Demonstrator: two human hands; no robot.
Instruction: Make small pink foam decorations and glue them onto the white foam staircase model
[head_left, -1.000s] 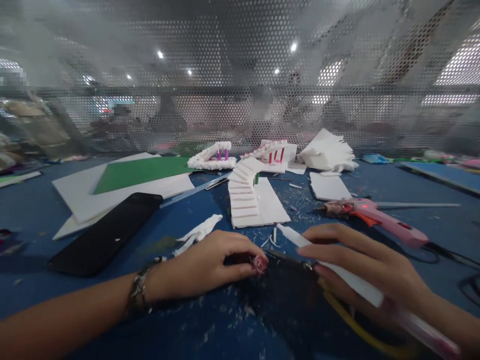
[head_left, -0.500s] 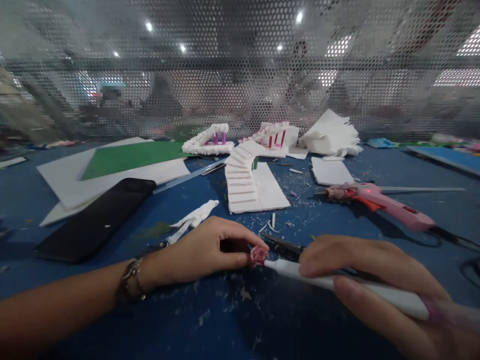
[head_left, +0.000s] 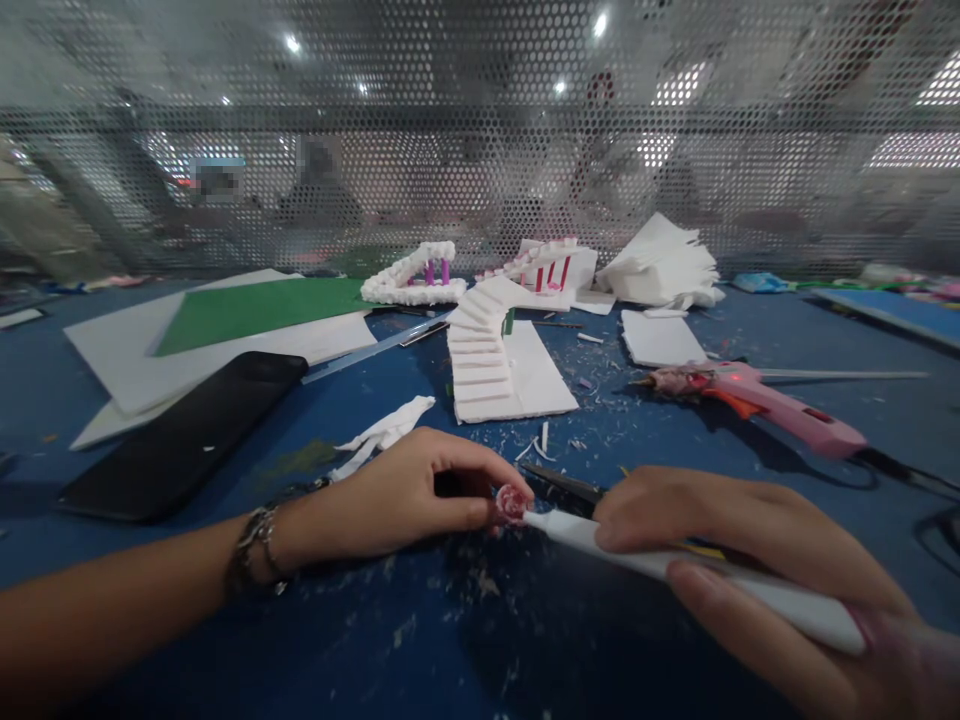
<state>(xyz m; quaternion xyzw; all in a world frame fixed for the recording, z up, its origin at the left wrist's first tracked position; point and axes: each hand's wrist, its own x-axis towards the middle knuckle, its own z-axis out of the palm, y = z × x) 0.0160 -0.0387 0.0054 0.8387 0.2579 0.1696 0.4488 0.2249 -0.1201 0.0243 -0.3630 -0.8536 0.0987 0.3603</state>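
Observation:
Between thumb and fingertips, my left hand (head_left: pixel 409 492) pinches a small, round pinkish-red piece (head_left: pixel 512 503) that looks like a tiny rose. A white pen-shaped marker (head_left: pixel 645 562) lies in the closed fingers of my right hand (head_left: pixel 750 560). The marker's narrow tip touches or nearly touches the right side of the pink piece; exact contact is hard to make out. Behind the marker, dark scissors (head_left: pixel 562 485) rest partly hidden by my right hand. A curved white model staircase (head_left: pixel 484 350) on a white base stands just beyond my hands.
To the right lies a pink glue gun (head_left: pixel 795 405) with a lit red light and a cord. A black phone (head_left: pixel 187 435) lies left, near green and white sheets (head_left: pixel 262 315). White models (head_left: pixel 412 275) and stacked paper (head_left: pixel 660 265) stand before a perforated metal screen (head_left: pixel 480 150).
The view has shifted slightly, so everything on the table sits a little further left and higher. Both hands keep their hold; the marker tip stays at the pink piece.

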